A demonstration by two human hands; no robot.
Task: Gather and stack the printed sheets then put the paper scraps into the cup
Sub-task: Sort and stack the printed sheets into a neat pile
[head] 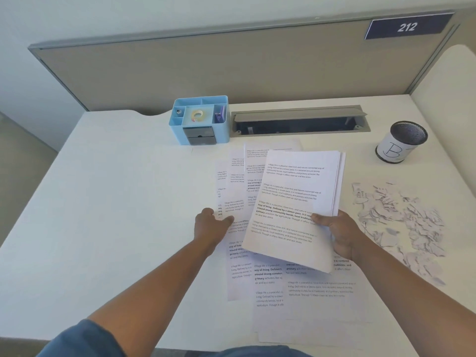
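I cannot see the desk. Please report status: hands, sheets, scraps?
Right hand grips gathered stack. Left hand pinches loose sheet. Scraps untouched, cup unobstructed.

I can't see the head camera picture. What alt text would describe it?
A person at a white desk holds a stack of printed sheets in the right hand while the left hand pinches a loose sheet among others spread on the desk. Torn paper scraps lie to the right, near a mesh cup marked B; a blue organizer sits behind.
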